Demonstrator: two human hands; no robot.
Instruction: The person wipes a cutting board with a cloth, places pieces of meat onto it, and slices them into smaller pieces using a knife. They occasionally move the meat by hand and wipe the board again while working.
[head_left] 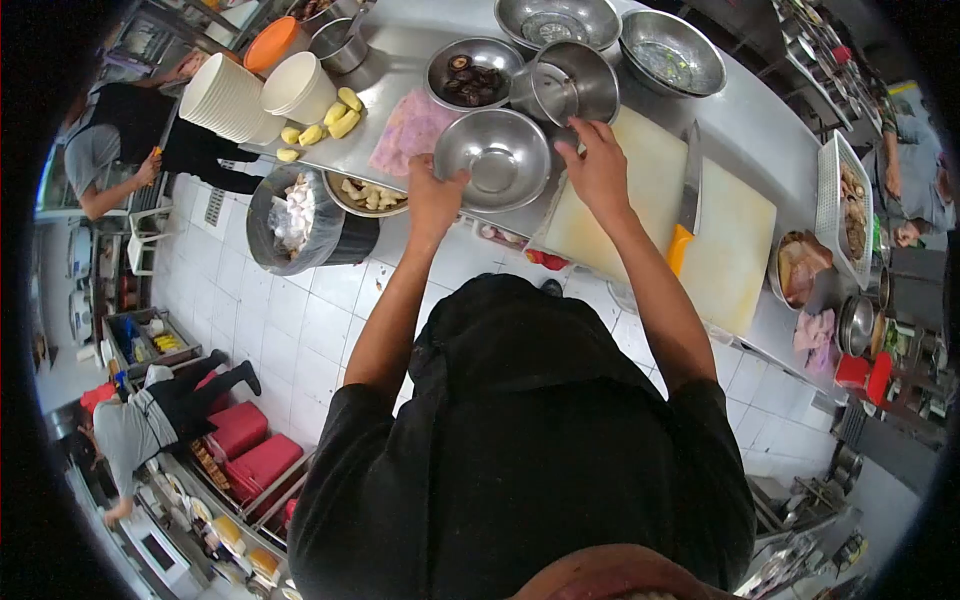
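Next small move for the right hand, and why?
Probably bring the right hand to the empty steel bowl's right rim: the left hand is at its left rim, the right is close by, and the bowl sits near the counter's front edge.

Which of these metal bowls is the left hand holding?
The bowl beside the pink cloth, in front of the mushroom bowl: only its rim has the left hand on it.

Shiny metal bowl (493,165), upright, at edge of counter (765,130)
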